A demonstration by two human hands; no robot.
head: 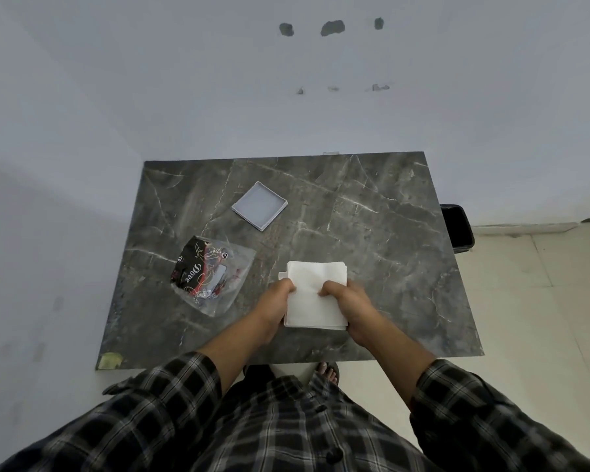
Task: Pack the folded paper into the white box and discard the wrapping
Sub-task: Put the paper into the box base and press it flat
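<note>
The only readable word is "Dove", in pale script letters on the dark printed part of the clear plastic wrapping (212,275) lying on the counter (372,216) (it reads turned sideways from the wearer's view). Small round marks beside it are too tiny to read.
</note>
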